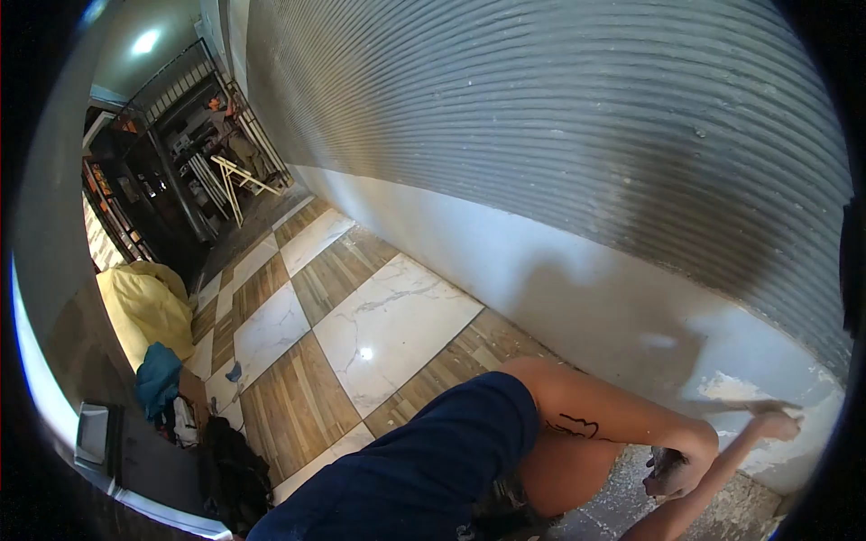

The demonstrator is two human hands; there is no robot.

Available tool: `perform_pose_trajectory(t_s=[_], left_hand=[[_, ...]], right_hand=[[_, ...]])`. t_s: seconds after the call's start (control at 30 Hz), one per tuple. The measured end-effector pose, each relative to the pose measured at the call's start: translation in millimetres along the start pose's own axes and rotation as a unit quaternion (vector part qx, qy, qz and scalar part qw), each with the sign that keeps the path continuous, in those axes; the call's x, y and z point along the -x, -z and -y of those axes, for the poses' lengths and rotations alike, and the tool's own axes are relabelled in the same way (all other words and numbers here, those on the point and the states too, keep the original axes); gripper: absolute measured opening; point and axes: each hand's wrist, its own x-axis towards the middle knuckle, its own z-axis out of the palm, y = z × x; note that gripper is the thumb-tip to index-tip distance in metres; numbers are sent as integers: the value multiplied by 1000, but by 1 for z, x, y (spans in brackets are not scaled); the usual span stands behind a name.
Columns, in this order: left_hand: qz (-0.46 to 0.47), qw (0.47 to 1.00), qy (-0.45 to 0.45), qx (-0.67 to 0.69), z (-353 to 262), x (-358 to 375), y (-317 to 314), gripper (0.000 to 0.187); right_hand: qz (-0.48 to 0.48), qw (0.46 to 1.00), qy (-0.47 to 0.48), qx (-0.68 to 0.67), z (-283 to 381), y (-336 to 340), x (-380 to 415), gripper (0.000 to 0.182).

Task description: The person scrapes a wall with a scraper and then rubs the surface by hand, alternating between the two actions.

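My left hand (683, 466) hangs bent at the wrist near the foot of the wall, at the lower right. Its fingers curl around something greyish that I cannot make out. Dark lines mark the forearm above it, and dark blue clothing (406, 451) covers part of my body. Farther right, my right hand (774, 425) is closed against the low white wall band (613, 325). Whatever it may hold is too small to tell. Just above it lies a rough, pale patch (729, 388) where the wall surface looks flaked.
Grey ridged wall (541, 117) rises above the white band. Marble-look and wood-look floor tiles (388, 316) run toward a gate. Yellow cloth (149, 307), teal cloth (159, 379) and a black bag-like heap (234, 469) lie left. A person (236, 135) stands behind a wooden trestle (236, 185).
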Motion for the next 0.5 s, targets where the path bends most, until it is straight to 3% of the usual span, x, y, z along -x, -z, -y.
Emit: perform_pose_trajectory(t_s=[0.1, 0.17, 0.2, 0.27, 0.3, 0.37, 0.43, 0.47, 0.5], left_hand=[[7, 999, -26, -33, -15, 20, -1, 42], [-20, 999, -3, -26, -17, 20, -7, 42], [-30, 999, 7, -22, -18, 20, -9, 42], [-49, 998, 29, -17, -18, 19, -14, 43], [-58, 997, 40, -11, -18, 19, -16, 43], [-84, 994, 64, 14, -20, 17, -19, 43], [-117, 988, 90, 42, -22, 16, -23, 43], [-132, 985, 99, 50, -22, 15, -25, 44], [-143, 983, 101, 53, -22, 15, -27, 44]], right_hand=[[16, 995, 43, 94, 39, 7, 41, 40], [-57, 979, 139, 138, 63, -5, 127, 42], [-64, 979, 137, 140, 42, -14, 140, 42], [-133, 918, 303, 216, 13, -25, 157, 47], [-137, 918, 299, 221, 11, -22, 148, 47], [-44, 980, 180, 72, 39, -7, 125, 53], [-39, 978, 159, 128, 22, -7, 85, 58], [-13, 921, 224, 318, 17, -11, 80, 57], [7, 822, 273, 499, 12, -10, 74, 56]])
